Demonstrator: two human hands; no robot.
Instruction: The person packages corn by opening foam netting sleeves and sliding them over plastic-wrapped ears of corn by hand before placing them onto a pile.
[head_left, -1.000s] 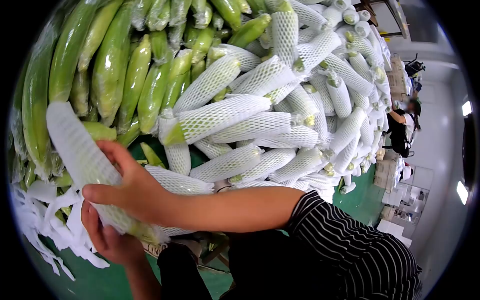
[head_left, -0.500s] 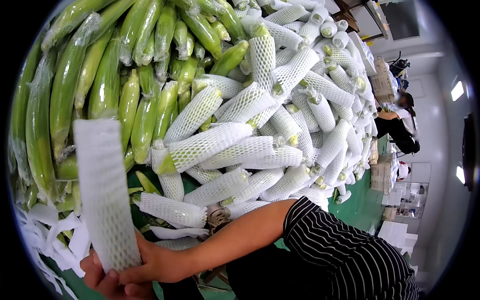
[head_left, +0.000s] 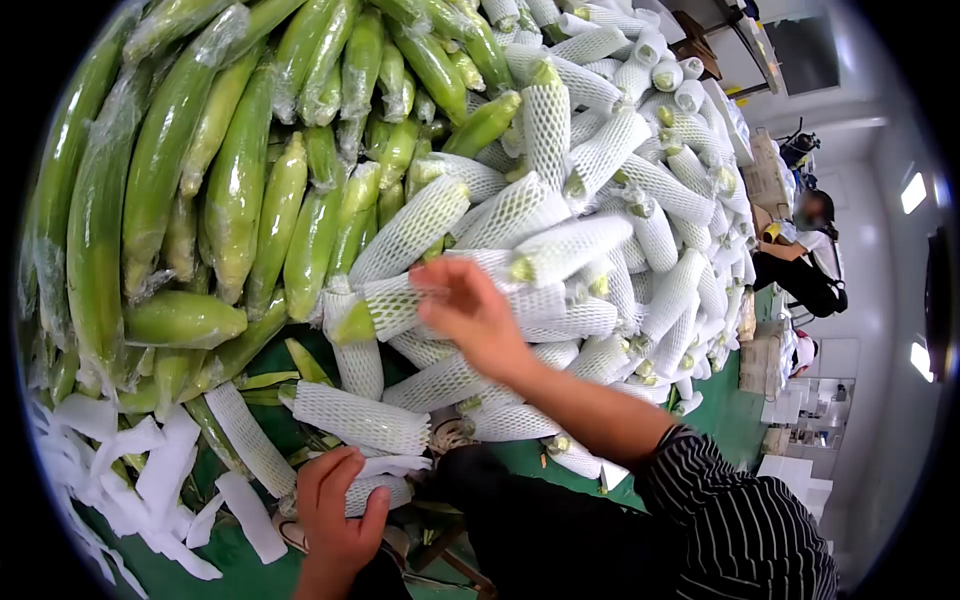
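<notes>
My right hand [head_left: 468,312] is over the near part of the pile of foam-netted corn cobs [head_left: 545,125], fingers apart and holding nothing. Just right of its fingertips is a slightly blurred netted cob [head_left: 572,250]; whether it rests on the pile is unclear. My left hand [head_left: 338,505] is at the bottom, its thumb and fingers spread and empty. It is beside another netted cob [head_left: 375,494], with a longer netted cob [head_left: 360,418] above. Plastic-wrapped green cobs [head_left: 240,190] fill the upper left.
Loose white foam sleeves [head_left: 165,470] lie at the lower left, over green floor [head_left: 245,575]. My shoes and black-clad legs are at the bottom. A person [head_left: 810,255] leans by boxes [head_left: 765,175] at the right, and white boxes [head_left: 790,480] stand below.
Both hands have let go of the netted cob they held at the lower left. My right hand has moved up and right over the pile; my left hand has shifted slightly right and opened.
</notes>
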